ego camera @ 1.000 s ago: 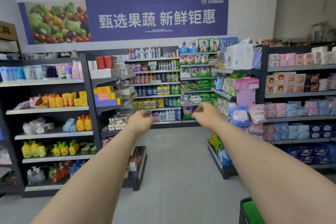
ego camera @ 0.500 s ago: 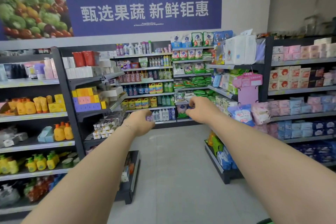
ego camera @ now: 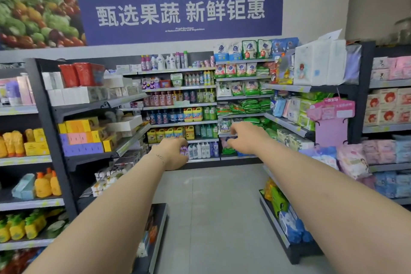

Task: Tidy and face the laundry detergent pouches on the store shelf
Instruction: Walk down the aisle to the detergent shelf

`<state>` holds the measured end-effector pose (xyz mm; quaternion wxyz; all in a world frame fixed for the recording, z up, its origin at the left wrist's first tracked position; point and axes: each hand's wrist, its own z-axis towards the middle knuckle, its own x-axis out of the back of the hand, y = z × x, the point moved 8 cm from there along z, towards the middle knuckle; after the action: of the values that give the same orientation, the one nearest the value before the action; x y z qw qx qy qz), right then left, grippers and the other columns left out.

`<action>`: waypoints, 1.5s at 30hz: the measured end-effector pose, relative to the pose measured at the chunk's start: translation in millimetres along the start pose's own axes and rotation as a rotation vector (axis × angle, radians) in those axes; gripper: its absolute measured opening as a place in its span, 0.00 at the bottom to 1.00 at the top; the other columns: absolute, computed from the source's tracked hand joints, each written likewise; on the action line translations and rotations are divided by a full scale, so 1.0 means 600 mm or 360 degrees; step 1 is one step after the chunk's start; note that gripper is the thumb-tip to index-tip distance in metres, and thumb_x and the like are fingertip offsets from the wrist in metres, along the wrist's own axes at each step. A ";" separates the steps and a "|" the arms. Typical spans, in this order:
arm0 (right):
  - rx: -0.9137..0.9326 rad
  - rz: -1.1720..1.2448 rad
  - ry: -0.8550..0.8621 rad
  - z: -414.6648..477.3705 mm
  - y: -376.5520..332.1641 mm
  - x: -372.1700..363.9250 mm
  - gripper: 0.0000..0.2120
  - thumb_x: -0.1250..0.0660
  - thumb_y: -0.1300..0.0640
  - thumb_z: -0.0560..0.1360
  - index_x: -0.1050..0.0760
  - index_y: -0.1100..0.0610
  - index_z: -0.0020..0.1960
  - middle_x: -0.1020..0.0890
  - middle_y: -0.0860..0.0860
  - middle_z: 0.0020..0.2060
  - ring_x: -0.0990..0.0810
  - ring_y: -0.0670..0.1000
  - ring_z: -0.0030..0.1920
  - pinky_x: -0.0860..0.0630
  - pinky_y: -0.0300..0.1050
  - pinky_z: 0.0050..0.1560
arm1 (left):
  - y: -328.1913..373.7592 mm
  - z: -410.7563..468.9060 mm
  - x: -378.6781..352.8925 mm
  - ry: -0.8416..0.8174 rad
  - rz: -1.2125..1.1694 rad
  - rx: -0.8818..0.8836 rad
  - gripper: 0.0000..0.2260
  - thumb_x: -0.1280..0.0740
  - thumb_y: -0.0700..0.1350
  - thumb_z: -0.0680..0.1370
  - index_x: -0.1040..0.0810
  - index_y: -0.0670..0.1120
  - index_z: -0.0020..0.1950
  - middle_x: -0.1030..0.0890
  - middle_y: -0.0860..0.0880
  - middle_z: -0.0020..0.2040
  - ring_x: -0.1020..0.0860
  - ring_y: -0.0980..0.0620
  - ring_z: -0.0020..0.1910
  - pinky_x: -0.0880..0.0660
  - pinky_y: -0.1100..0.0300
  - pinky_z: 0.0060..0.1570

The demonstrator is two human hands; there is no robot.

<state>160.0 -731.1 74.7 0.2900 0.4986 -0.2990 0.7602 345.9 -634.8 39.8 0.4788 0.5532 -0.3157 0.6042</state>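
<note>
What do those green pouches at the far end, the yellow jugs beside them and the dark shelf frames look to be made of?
Green pouches: probably soft plastic film, fairly glossy; they slump and crease in their stacks.
Yellow jugs: likely rigid moulded plastic, smooth, holding a firm upright shape.
Shelf frame: seemingly painted metal, dark and matte, with thin straight uprights.

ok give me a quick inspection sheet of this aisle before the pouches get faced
surface: end shelving bay, stocked on every tier in view
job's things: detergent pouches standing upright on the upper tiers
clutter: green packs heaped flat on the middle tiers
hands: left hand and right hand stretched forward, loosely curled, holding nothing
cables: nothing seen
surroundings: blue banner on the wall above; bottles left of the pouches; grey floor between stocked side shelves
</note>
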 end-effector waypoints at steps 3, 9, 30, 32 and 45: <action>0.0000 -0.0043 -0.0010 0.087 0.035 -0.028 0.18 0.37 0.44 0.76 0.28 0.54 0.60 0.23 0.53 0.55 0.24 0.56 0.53 0.25 0.50 0.50 | 0.000 0.093 -0.012 0.0004 -0.0009 0.0013 0.23 0.36 0.53 0.77 0.35 0.55 0.72 0.31 0.48 0.70 0.33 0.45 0.69 0.33 0.45 0.66; 0.0020 -0.0164 0.0001 0.239 0.072 -0.104 0.14 0.38 0.44 0.77 0.29 0.55 0.50 0.23 0.53 0.49 0.24 0.56 0.47 0.27 0.49 0.44 | -0.038 0.242 -0.049 0.0026 -0.0009 0.0050 0.22 0.38 0.53 0.77 0.33 0.55 0.70 0.30 0.48 0.68 0.33 0.45 0.67 0.33 0.44 0.66; 0.0038 -0.0116 0.0017 0.848 0.058 -0.311 0.14 0.40 0.50 0.76 0.29 0.55 0.59 0.25 0.53 0.54 0.27 0.55 0.49 0.29 0.52 0.55 | -0.235 0.850 -0.134 -0.0007 0.0093 -0.0031 0.23 0.38 0.52 0.78 0.37 0.56 0.73 0.34 0.49 0.72 0.35 0.45 0.69 0.35 0.45 0.66; 0.0023 -0.0129 0.0007 0.889 0.075 -0.331 0.15 0.39 0.50 0.76 0.29 0.55 0.59 0.24 0.53 0.54 0.26 0.56 0.52 0.28 0.52 0.55 | -0.238 0.901 -0.145 -0.0015 0.0098 -0.0054 0.23 0.38 0.52 0.78 0.37 0.55 0.73 0.33 0.48 0.72 0.34 0.45 0.69 0.33 0.45 0.65; -0.0052 -0.0217 0.0016 1.183 0.242 -0.442 0.13 0.39 0.51 0.76 0.29 0.55 0.58 0.24 0.53 0.53 0.25 0.57 0.51 0.31 0.50 0.48 | -0.226 1.237 -0.250 -0.0091 0.0139 -0.0125 0.21 0.39 0.53 0.78 0.35 0.54 0.71 0.31 0.48 0.68 0.29 0.45 0.62 0.31 0.45 0.61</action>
<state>556.4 -1391.7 34.0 0.3507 0.5092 -0.2750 0.7362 733.1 -1299.1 13.8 0.4640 0.5367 -0.3765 0.5957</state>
